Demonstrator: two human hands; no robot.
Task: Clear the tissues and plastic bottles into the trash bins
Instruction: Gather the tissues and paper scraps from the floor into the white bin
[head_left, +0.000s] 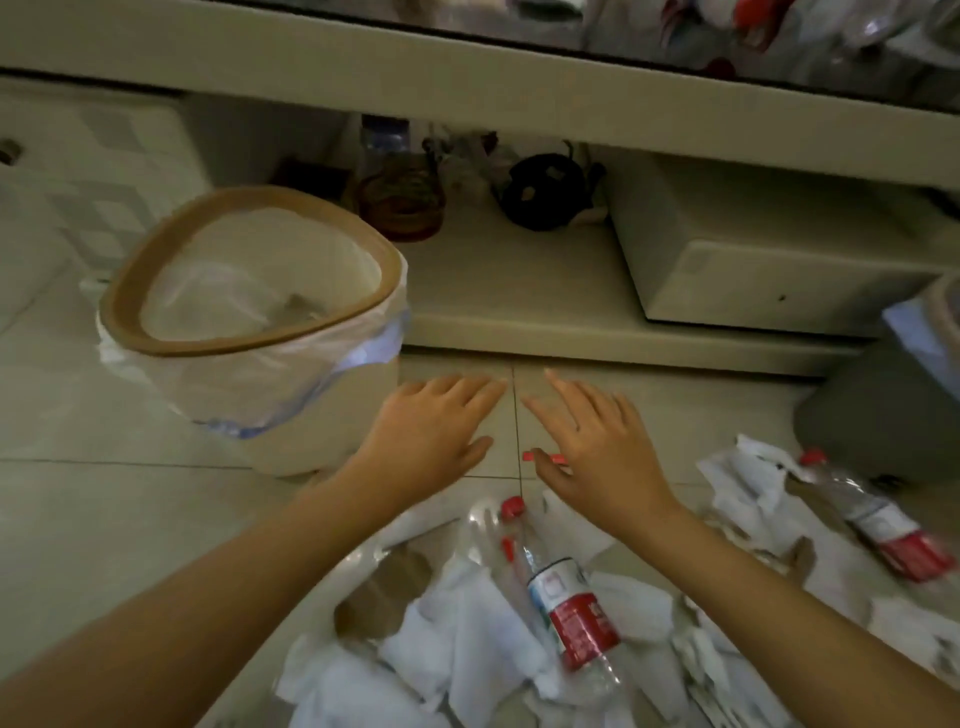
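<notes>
My left hand (431, 431) and my right hand (592, 441) hover side by side above the tiled floor, fingers spread, holding nothing. Just below them lies a heap of white tissues (467, 654) with a clear plastic bottle (561, 597) with a red cap and red label on top. A second such bottle (878, 519) lies to the right among more tissues (748, 483). A cream trash bin (260, 322) with a brown rim and clear liner stands to the left of my left hand. A grey bin (883, 410) stands at the right edge.
A low cream table fills the top, its lower shelf (509, 291) holding a bottle, a brown basket (402, 200), a dark object and a white box (769, 254). A small red item (543, 457) lies on the floor under my right hand.
</notes>
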